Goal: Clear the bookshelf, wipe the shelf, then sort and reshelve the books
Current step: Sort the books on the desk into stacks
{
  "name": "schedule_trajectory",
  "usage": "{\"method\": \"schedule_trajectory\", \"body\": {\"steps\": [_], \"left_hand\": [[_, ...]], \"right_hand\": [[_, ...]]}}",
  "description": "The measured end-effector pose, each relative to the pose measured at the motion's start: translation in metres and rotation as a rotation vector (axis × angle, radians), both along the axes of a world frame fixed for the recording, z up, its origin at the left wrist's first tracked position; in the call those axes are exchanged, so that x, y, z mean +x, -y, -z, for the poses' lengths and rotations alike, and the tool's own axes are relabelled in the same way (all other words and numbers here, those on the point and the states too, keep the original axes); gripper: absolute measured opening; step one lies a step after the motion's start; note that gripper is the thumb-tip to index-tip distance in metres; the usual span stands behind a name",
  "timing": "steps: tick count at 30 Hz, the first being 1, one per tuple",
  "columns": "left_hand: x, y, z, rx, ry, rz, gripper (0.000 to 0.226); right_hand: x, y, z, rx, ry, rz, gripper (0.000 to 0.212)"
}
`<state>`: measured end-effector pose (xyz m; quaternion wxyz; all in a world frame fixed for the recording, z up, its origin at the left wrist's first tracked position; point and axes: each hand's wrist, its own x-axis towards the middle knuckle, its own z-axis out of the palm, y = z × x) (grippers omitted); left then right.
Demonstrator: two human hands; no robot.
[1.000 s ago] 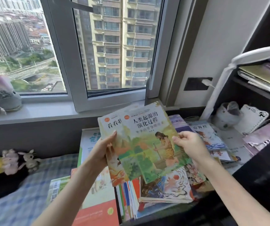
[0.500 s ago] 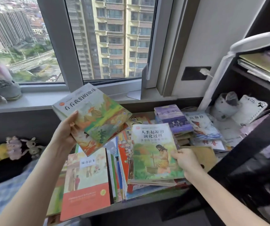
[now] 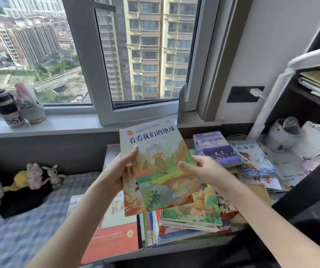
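- Closest to you, a red-orange book [image 3: 112, 242] lies flat at the desk's front edge, with a blue checked cloth [image 3: 20, 229] spread to its left.
- Just right of it, the green-cover book [image 3: 194, 215] tops a messy stack of picture books.
- Above that stack you're holding up the volcano book [image 3: 155, 165], cover towards you and tilted a little to the left. A second orange cover peeks out beneath its lower left corner.
- Your left hand [image 3: 120, 171] grips the book's left edge, thumb laid across the cover and fingers wrapped behind.
- Your right hand [image 3: 205, 169] pinches the right edge, thumb tip on the cover and fingers curled at the side.
- Further back on the right, a purple book [image 3: 217, 147] sits on a small pile, and a blue-and-white book [image 3: 255, 157] lies just beside it.
- Off to the left, plush toys [image 3: 39, 176] lean against the dark wall.
- Farthest away, a bottle [image 3: 10, 109] stands on the windowsill [image 3: 68, 122].
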<state>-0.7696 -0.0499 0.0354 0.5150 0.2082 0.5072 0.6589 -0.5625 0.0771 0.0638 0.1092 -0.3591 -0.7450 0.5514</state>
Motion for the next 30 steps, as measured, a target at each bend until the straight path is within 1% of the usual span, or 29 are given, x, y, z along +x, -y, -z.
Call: {"method": "schedule_trajectory", "body": {"steps": [1, 3, 5, 6, 7, 8, 9, 10, 11, 12, 13, 14, 16, 17, 19, 21, 24, 27, 29, 30], "left_hand": [[0.005, -0.003, 0.002, -0.002, 0.003, -0.002, 0.066], [0.009, -0.008, 0.006, -0.029, 0.008, -0.02, 0.059], [0.008, -0.012, 0.011, -0.064, 0.042, -0.042, 0.06], [0.008, -0.014, 0.012, -0.09, 0.054, -0.058, 0.062], [0.007, -0.015, 0.013, -0.115, 0.052, -0.078, 0.062], [0.007, -0.015, 0.012, -0.132, 0.045, -0.1, 0.058], [0.004, -0.015, 0.014, -0.152, 0.043, -0.119, 0.053], [0.001, -0.014, 0.013, -0.171, 0.05, -0.139, 0.05], [-0.005, -0.012, 0.014, -0.18, 0.05, -0.162, 0.048], [-0.01, -0.01, 0.013, -0.181, 0.043, -0.189, 0.046], [-0.017, -0.008, 0.013, -0.176, 0.029, -0.219, 0.045], [-0.024, -0.006, 0.011, -0.177, 0.008, -0.246, 0.045], [-0.036, -0.004, 0.009, -0.171, -0.007, -0.286, 0.043], [-0.041, -0.003, 0.008, -0.165, -0.003, -0.304, 0.042], [-0.048, -0.003, 0.003, -0.155, 0.009, -0.329, 0.04], [-0.049, -0.008, -0.005, -0.123, 0.031, -0.316, 0.036], [-0.041, -0.023, -0.015, -0.128, 0.045, -0.27, 0.034], [-0.024, -0.044, -0.011, -0.172, 0.015, -0.157, 0.036], [-0.006, -0.056, -0.004, -0.212, -0.014, -0.065, 0.031], [0.005, -0.061, -0.002, -0.22, -0.03, -0.022, 0.027]], "right_hand": [[0.0, 0.0, 0.006, 0.004, -0.027, 0.006, 0.028], [0.003, 0.0, 0.018, -0.001, -0.077, 0.052, 0.031], [0.006, 0.001, 0.025, -0.018, -0.084, 0.125, 0.028], [0.009, 0.001, 0.027, -0.04, -0.083, 0.171, 0.033], [0.013, -0.002, 0.031, -0.06, -0.091, 0.227, 0.043], [0.019, -0.004, 0.033, -0.071, -0.099, 0.281, 0.05], [0.026, -0.008, 0.035, -0.055, -0.098, 0.337, 0.05], [0.036, -0.012, 0.035, -0.039, -0.103, 0.386, 0.041], [0.045, -0.013, 0.034, -0.028, -0.1, 0.418, 0.029], [0.053, -0.015, 0.036, 0.007, -0.058, 0.44, 0.02], [0.06, -0.018, 0.042, 0.073, 0.031, 0.436, 0.013], [0.064, -0.021, 0.048, 0.142, 0.146, 0.407, 0.015], [0.065, -0.021, 0.057, 0.221, 0.382, 0.302, 0.038], [0.063, -0.019, 0.06, 0.245, 0.47, 0.24, 0.047], [0.059, -0.016, 0.061, 0.314, 0.569, 0.123, 0.057], [0.056, -0.012, 0.059, 0.342, 0.602, 0.056, 0.06], [0.048, -0.008, 0.055, 0.366, 0.664, 0.063, 0.061], [0.045, -0.005, 0.053, 0.334, 0.614, 0.121, 0.06], [0.047, -0.004, 0.057, 0.283, 0.584, 0.161, 0.056], [0.048, -0.005, 0.059, 0.257, 0.59, 0.168, 0.051]]}}
